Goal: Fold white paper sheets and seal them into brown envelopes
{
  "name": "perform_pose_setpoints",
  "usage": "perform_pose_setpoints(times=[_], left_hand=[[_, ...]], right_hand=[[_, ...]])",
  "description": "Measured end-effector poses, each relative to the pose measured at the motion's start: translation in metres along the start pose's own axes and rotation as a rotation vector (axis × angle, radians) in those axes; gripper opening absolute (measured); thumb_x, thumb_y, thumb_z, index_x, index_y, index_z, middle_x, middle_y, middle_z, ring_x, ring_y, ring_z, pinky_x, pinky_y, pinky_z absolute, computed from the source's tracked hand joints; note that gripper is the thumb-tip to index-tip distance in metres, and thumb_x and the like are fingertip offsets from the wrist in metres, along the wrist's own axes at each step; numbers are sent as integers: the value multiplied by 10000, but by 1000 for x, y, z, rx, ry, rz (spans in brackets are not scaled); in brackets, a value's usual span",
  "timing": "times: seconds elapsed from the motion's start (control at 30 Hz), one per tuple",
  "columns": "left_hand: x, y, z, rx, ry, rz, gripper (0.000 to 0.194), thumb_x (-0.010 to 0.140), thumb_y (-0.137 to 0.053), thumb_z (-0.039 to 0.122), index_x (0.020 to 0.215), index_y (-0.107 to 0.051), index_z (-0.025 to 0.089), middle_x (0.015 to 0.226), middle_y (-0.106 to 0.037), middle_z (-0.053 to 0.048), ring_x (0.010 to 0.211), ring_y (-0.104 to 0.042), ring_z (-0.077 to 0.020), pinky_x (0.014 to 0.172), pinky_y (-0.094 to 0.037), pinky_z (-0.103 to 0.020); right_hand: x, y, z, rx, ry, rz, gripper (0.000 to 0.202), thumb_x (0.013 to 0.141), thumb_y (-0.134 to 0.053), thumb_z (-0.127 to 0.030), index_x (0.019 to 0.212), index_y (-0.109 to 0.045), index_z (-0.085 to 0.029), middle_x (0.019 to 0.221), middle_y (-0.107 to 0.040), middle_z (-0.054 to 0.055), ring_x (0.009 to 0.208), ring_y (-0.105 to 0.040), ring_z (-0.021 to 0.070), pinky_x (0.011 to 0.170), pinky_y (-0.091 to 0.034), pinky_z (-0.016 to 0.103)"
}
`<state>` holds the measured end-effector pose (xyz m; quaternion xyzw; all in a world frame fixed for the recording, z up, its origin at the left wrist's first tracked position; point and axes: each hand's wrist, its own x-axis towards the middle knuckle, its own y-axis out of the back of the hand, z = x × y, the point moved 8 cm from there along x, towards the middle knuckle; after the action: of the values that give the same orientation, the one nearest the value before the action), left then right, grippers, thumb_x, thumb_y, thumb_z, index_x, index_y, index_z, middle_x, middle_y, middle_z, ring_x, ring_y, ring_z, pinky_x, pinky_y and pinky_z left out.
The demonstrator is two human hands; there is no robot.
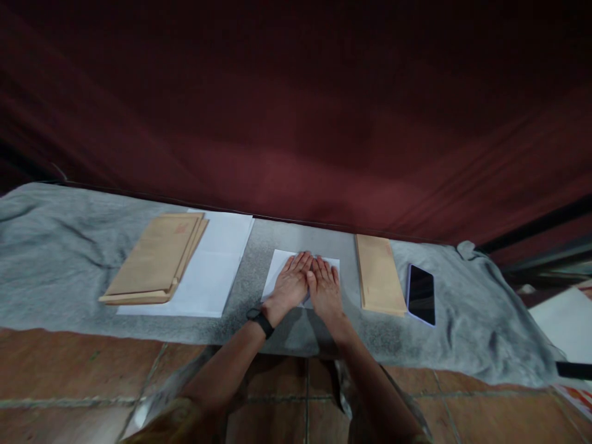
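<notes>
A white sheet of paper [274,269], which looks folded, lies on the grey cloth straight in front of me. My left hand [292,280] rests flat on it, palm down with the fingers stretched out. Beside it my right hand [324,287] presses flat on the same paper, the two hands touching near the middle. Both hands cover much of the sheet, so its centre is hidden. Neither hand grips anything. A dark watch sits on my left wrist.
On the left, a stack of brown envelopes [152,256] lies partly over larger white sheets [215,265]. To the right are narrower brown envelopes [380,274] and a phone [421,295]. Grey cloth [50,265] covers the narrow surface, against a dark red wall-like backing [287,135].
</notes>
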<state>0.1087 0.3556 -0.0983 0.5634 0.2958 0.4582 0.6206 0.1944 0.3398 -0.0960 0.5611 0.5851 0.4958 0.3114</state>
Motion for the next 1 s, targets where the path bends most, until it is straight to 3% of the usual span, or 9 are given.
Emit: perform_pose_setpoints(times=[0.33,0.63,1.0], left_hand=[[-2,1,-4,15,50,15,607,999,-288,206,1591,-394,120,1647,-415,-123,1566,-310,-234,1291,-230,-482],[-7,6,-13,18,71,63,569,1027,-312,224,1574,-419,105,1649,-409,-129,1561,-323,-218,1297,-232,-447],[-24,12,-33,64,186,101,592,1069,-288,330,1570,-401,35,1658,-354,-180,1574,-285,-268,1294,-236,-479]], right_hand=[[4,-2,-3,-18,6,-8,566,1112,-243,-381,1563,-460,-118,1634,-430,138,1529,-372,310,1260,-230,549],[3,-3,6,-71,26,66,557,1107,-300,-386,1570,-448,-113,1640,-408,166,1514,-394,320,1249,-255,543],[-6,3,24,-109,13,151,557,1106,-343,-384,1570,-436,-90,1611,-451,199,1504,-408,325,1222,-302,547]])
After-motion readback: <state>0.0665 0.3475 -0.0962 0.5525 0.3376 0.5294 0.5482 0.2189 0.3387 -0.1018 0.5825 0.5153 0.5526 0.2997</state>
